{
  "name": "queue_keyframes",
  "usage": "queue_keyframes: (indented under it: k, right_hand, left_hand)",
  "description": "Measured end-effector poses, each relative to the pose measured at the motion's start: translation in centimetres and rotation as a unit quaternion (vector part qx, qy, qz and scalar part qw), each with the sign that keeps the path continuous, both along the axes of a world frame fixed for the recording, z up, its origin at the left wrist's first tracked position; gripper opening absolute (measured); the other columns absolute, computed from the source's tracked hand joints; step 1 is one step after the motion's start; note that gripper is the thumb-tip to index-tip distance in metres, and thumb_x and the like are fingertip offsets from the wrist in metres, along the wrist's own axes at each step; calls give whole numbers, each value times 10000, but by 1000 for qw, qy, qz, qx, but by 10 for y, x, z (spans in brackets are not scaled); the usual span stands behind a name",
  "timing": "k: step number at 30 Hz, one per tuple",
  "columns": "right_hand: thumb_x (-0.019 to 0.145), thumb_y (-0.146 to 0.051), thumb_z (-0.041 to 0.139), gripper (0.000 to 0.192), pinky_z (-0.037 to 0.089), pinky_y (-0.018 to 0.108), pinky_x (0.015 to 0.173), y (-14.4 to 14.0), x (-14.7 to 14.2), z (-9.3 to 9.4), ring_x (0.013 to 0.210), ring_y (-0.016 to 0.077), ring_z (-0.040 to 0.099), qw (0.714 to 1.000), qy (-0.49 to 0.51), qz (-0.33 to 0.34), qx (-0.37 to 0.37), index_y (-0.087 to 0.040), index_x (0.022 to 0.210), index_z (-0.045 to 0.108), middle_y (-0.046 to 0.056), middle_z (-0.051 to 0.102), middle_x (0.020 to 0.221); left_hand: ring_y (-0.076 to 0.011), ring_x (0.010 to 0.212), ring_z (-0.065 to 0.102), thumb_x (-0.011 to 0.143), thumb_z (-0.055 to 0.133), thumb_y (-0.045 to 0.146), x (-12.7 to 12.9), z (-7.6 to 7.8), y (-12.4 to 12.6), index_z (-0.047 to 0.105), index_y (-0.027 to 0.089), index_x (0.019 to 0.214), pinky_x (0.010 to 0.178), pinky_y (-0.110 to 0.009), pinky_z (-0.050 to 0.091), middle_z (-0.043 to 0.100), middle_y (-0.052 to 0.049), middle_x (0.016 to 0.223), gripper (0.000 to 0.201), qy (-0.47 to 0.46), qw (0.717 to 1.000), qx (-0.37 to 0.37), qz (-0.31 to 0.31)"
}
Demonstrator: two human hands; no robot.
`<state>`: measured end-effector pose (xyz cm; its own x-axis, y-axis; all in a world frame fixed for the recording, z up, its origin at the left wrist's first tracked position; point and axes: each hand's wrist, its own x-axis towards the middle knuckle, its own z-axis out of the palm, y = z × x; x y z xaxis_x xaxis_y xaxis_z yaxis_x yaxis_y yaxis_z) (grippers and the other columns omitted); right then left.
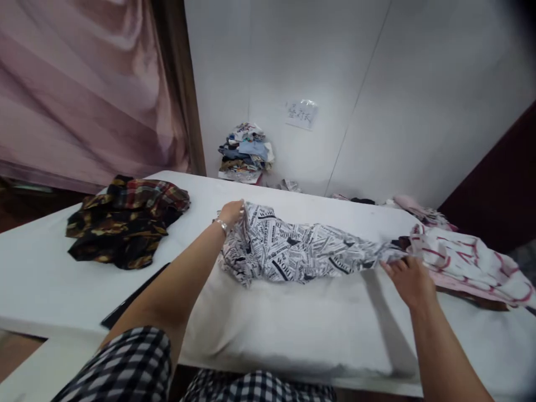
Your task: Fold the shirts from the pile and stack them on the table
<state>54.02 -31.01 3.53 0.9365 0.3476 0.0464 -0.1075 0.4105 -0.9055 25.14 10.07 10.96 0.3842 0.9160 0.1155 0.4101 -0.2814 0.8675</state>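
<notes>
A black-and-white newspaper-print garment (288, 248) stretches sideways between my two hands over the white-covered table (293, 318). My left hand (231, 213) is closed on its left end, where the cloth bunches and hangs down in folds. At the right, my right hand (408, 279) grips the narrow, pulled-out end of the same garment. Just beyond my right hand lies a white cloth with pinkish-red lines (473, 259), on top of other folded fabrics. Which kind of garment the printed one is, I cannot tell.
Dark patterned clothes (128, 220) lie heaped on the table's left. A flat black object (134, 298) is partly behind my left forearm. Beyond the far edge stands a clothes stack (247, 151) by the wall. A pink curtain (92, 89) hangs at left.
</notes>
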Motion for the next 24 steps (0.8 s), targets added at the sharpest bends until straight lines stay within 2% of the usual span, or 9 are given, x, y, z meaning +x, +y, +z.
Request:
queue_keyframes:
  k: [3,5,6,9,12,14,17,20,24]
  right_hand:
    - [604,-422,730,297,541,521,827,1,-14,-27,970,261,630,995,10,-49,-92,-246,811,609,63,655,1006]
    - [556,-406,775,412,561,476,803,7,-33,-37,1012,270,620,986,-19,-81,-142,-233,906,644,64,659,1056]
    - [547,-409,788,461,566,457,788,11,-43,-40,1002,273,626,983,-35,-72,-168,-220,947,656,72,670,1055]
    - [580,-441,783,525,562,450,758,26,-78,-41,870,273,671,969,-81,65,-226,-176,1022,678,101,719,949]
    - [676,-425,723,428,541,453,810,46,-108,-40,854,264,680,932,-158,204,-254,-223,1053,695,77,734,945]
    - [734,-395,674,347,537,422,819,62,-123,-39,899,248,670,902,-229,247,-270,-297,1067,695,40,720,1033]
    - [727,-352,674,361,549,391,792,89,-136,-36,859,219,670,873,-301,243,-296,-363,1087,681,-3,630,1242]
    - [659,-302,732,460,538,386,847,113,-141,-37,921,222,668,864,-341,209,-306,-369,1110,668,-22,582,1305]
    - [661,-301,719,479,522,367,858,131,-140,-41,1053,233,632,835,-409,166,-328,-317,1136,657,-15,631,1231]
  left_hand:
    - [-197,865,611,824,467,358,-10,-23,-10,646,140,932,755,-293,454,690,-97,927,302,24,999,11,-17]
    - [-208,918,605,815,491,389,-19,-35,-26,661,158,968,811,-299,448,698,-79,956,325,42,998,26,-37]
    - [-210,924,607,821,487,410,-24,-40,-35,664,170,994,819,-303,449,700,-70,974,345,55,997,37,-50]
    - [-220,969,605,848,462,484,-37,-55,-66,648,195,1088,849,-328,457,684,-69,1077,419,106,982,116,-104]
    - [-259,1141,537,831,519,512,-46,-72,-95,619,194,1153,986,-401,397,630,-97,1218,464,156,945,234,-170]
    - [-287,1247,461,805,582,477,-49,-84,-108,586,206,1211,1049,-453,334,564,-108,1322,488,193,915,294,-199]
    - [-303,1315,390,794,613,346,-51,-98,-114,554,221,1254,1071,-484,296,493,-119,1399,480,246,885,344,-193]
    - [-298,1304,403,812,550,223,-54,-102,-107,604,227,1173,1056,-486,300,514,-121,1375,365,281,878,358,-145]
    - [-273,1160,529,883,410,221,-60,-90,-94,665,229,960,969,-440,362,645,-99,1186,266,279,892,334,-119]
